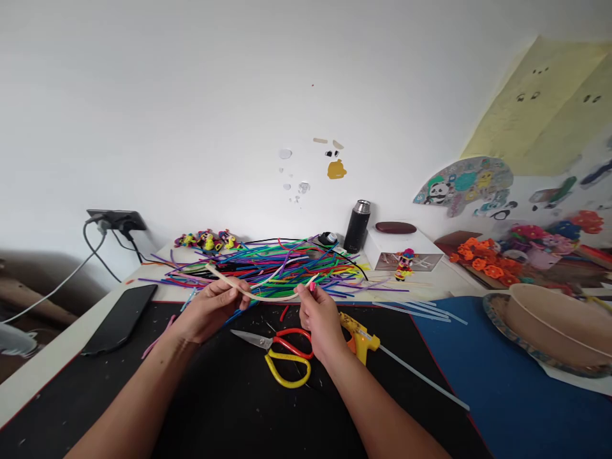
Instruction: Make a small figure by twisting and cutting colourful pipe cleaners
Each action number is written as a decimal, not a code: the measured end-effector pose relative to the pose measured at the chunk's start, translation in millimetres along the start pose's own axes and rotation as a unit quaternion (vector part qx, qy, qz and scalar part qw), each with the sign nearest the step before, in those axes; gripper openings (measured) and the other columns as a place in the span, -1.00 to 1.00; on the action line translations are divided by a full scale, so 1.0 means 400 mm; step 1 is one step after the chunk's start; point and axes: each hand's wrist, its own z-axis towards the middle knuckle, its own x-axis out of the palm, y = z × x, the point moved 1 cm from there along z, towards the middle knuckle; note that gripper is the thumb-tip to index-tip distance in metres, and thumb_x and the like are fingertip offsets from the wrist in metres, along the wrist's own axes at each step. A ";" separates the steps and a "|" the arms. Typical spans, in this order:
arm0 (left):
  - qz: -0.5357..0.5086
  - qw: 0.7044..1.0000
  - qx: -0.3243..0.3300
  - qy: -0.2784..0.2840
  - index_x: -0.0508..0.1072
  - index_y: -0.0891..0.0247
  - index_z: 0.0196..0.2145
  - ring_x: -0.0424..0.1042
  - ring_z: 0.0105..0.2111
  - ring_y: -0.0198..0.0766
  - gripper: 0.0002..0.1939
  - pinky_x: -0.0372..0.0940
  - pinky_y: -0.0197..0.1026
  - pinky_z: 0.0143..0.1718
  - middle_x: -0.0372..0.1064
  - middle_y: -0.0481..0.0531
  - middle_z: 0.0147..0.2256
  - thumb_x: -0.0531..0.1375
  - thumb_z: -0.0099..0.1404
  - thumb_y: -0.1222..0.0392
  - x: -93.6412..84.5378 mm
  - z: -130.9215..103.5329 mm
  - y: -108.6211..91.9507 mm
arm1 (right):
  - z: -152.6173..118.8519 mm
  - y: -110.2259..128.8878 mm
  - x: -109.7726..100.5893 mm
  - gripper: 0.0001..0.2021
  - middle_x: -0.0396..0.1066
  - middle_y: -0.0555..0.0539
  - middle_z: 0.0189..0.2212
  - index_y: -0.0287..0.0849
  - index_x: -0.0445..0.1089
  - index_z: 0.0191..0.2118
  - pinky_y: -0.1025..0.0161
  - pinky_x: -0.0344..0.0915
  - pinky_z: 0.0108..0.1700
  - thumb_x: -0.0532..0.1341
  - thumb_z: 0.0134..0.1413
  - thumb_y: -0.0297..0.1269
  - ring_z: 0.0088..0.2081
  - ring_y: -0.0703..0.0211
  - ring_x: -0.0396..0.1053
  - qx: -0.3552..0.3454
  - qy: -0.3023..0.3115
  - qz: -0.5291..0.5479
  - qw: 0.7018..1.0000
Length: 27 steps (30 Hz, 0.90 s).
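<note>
A cream pipe cleaner [268,298] sags in a shallow curve between my two hands, above the dark mat. My left hand [213,309] pinches it near the left, and its free end sticks up past the fingers. My right hand [318,315] grips the other end between thumb and fingers, with a short tip poking out. Below them lie scissors [287,357] with one red and one yellow handle, blades pointing left. A yellow glue gun [361,338] with a long clear glue stick in it rests beside my right wrist, partly hidden.
Behind my hands spreads a heap of coloured pipe cleaners [287,264]. A black phone [119,319] lies at left. At the back stand a black flask [357,227], a white box [406,245] and small figures [208,240]. Loose glue sticks [421,310] and a beige basin [559,325] are at right.
</note>
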 end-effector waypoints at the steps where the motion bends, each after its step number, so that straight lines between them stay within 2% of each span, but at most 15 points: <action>1: -0.006 1.000 0.005 -0.013 0.68 0.29 -0.35 0.39 -0.41 -0.28 -0.72 0.33 -0.25 -0.31 0.48 0.05 -0.38 0.54 0.12 0.03 0.003 0.003 -0.004 | -0.004 -0.002 0.002 -0.48 -0.05 0.28 -0.71 -0.14 0.33 -0.36 0.39 -0.24 -0.64 0.48 -0.13 0.18 -0.67 0.44 -0.18 0.000 0.010 -0.011 1.000; 5: -0.031 0.999 0.009 -0.041 0.60 0.31 -0.41 0.42 -0.34 -0.23 -0.72 0.37 -0.25 -0.31 0.47 0.08 -0.35 0.52 0.13 0.07 0.016 0.011 -0.029 | -0.022 -0.002 0.016 -0.48 -0.02 0.25 -0.68 -0.17 0.39 -0.32 0.36 -0.23 -0.62 0.45 -0.08 0.21 -0.65 0.43 -0.17 0.003 0.072 -0.056 0.996; 7: -0.069 0.996 0.010 -0.047 0.57 0.29 -0.42 0.41 -0.40 -0.26 -0.74 0.38 -0.26 -0.36 0.43 0.02 -0.44 0.51 0.13 0.09 0.021 0.010 -0.043 | -0.029 -0.003 0.020 -0.49 0.01 0.23 -0.65 -0.18 0.43 -0.28 0.35 -0.22 -0.61 0.45 -0.05 0.20 -0.65 0.42 -0.15 0.010 0.108 -0.077 0.991; 10: -0.114 0.993 0.010 -0.029 0.54 0.29 -0.42 0.21 -0.61 -0.39 -0.78 0.25 -0.33 -0.54 0.20 -0.14 -0.65 0.47 0.18 0.14 0.023 0.004 -0.057 | -0.032 -0.011 0.020 -0.49 0.07 0.19 -0.62 -0.19 0.48 -0.22 0.34 -0.19 -0.60 0.44 -0.03 0.19 -0.64 0.41 -0.12 0.012 0.131 -0.110 0.985; 13: -0.099 0.995 -0.014 -0.007 0.55 0.31 -0.41 0.06 -0.69 -0.43 -0.80 0.10 -0.36 -0.63 0.06 -0.20 -0.74 0.42 0.24 0.15 0.024 -0.001 -0.051 | -0.030 -0.018 0.018 -0.48 0.10 0.17 -0.60 -0.20 0.49 -0.22 0.33 -0.17 -0.59 0.44 -0.03 0.20 -0.63 0.40 -0.09 0.005 0.123 -0.127 0.984; 17: -0.010 0.994 -0.105 0.028 0.55 0.32 -0.44 0.04 -0.74 -0.43 -0.74 -0.02 -0.34 -0.67 0.12 -0.15 -0.78 0.38 0.28 0.07 0.033 0.001 -0.012 | -0.034 -0.009 0.024 -0.44 0.07 0.19 -0.61 -0.19 0.45 -0.26 0.34 -0.22 -0.59 0.41 -0.03 0.27 -0.63 0.41 -0.12 0.019 0.129 -0.107 0.986; 22: 0.071 0.974 -0.204 0.065 0.58 0.32 -0.36 0.08 -0.77 -0.43 -0.70 -0.03 -0.34 -0.66 0.25 -0.12 -0.77 0.39 0.25 -0.01 0.058 -0.003 0.037 | -0.042 0.009 0.032 -0.44 0.01 0.23 -0.65 -0.17 0.41 -0.25 0.34 -0.27 -0.60 0.41 -0.04 0.28 -0.65 0.42 -0.15 0.020 0.132 -0.064 0.989; 27: 0.088 0.966 -0.232 0.073 0.59 0.31 -0.34 0.14 -0.78 -0.42 -0.68 0.03 -0.34 -0.66 0.28 -0.11 -0.76 0.39 0.25 -0.05 0.065 -0.009 0.050 | -0.036 0.001 0.027 -0.47 -0.01 0.24 -0.68 -0.17 0.39 -0.30 0.35 -0.27 -0.62 0.45 -0.09 0.22 -0.65 0.42 -0.14 0.019 0.091 -0.055 0.994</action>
